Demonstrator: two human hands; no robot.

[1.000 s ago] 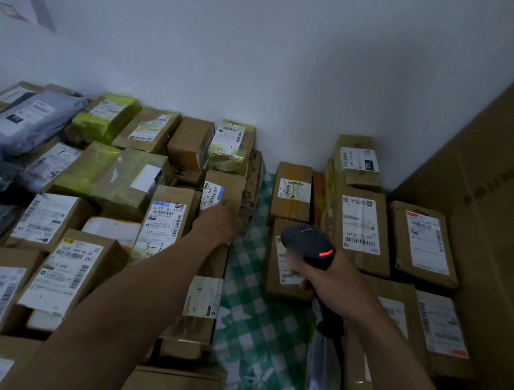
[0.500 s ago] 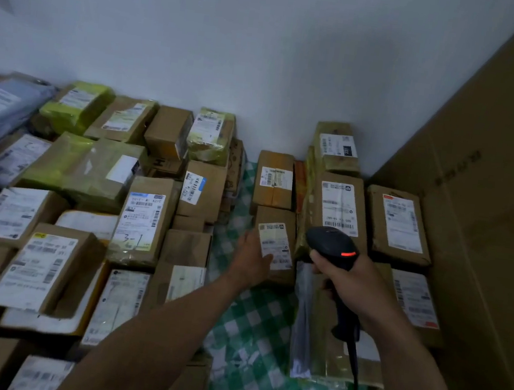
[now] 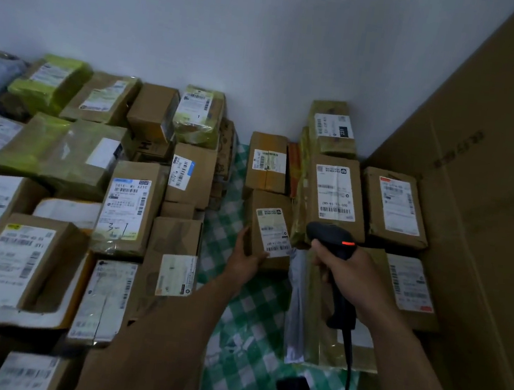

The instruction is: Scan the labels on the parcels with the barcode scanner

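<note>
Left hand [image 3: 245, 258] is curled round the near-left corner of a small cardboard parcel [image 3: 269, 232], holding it. Right hand [image 3: 348, 271] is wrapped tight round the grip of the black barcode scanner [image 3: 330, 236], whose red lamp is lit.

The parcel lies just left of the scanner head, its long axis running away from the person. The white label [image 3: 275, 245] faces up, barcode at its near end. A short leftward turn of the scanner is judged sufficient.

Matte brown card, smooth paper label and hard plastic scanner are noted, over green checked cloth [image 3: 254, 308].
</note>
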